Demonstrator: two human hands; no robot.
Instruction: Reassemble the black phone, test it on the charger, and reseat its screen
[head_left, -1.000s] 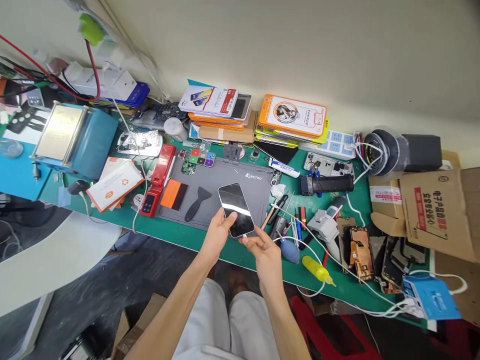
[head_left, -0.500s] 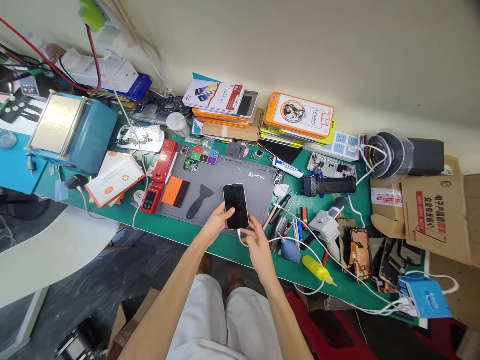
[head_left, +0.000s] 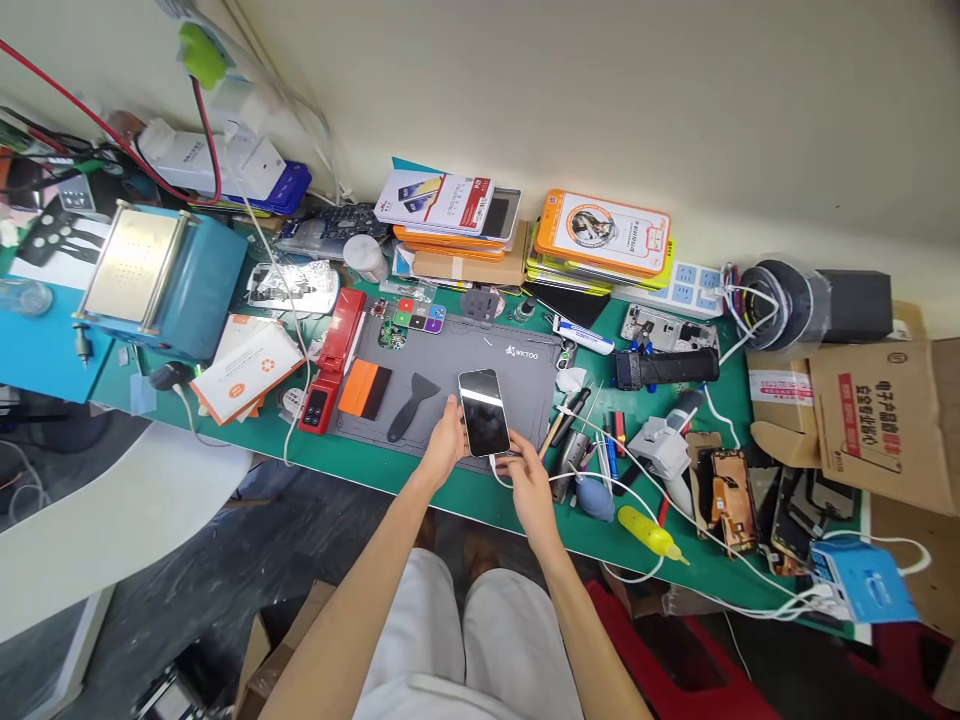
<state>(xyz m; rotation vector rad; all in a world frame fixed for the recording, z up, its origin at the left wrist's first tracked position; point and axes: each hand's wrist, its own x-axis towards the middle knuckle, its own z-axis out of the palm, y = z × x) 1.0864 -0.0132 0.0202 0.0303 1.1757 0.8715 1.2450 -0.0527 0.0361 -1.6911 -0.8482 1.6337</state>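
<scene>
Phone (head_left: 487,425): slim, with rounded corners and a thin pale rim.
Screen: faces up, dark, with a white streak of glare across its upper part.
Phone's pose: far end pointing away from the person and leaning slightly left.
Phone's place: in the left hand (head_left: 448,440), over the front part of the grey mat (head_left: 517,385).
Cable (head_left: 498,478): thin, white, its end at the phone's bottom edge; too small to tell how far in.
Cable's path: curves down and right toward the right hand (head_left: 529,482).
</scene>
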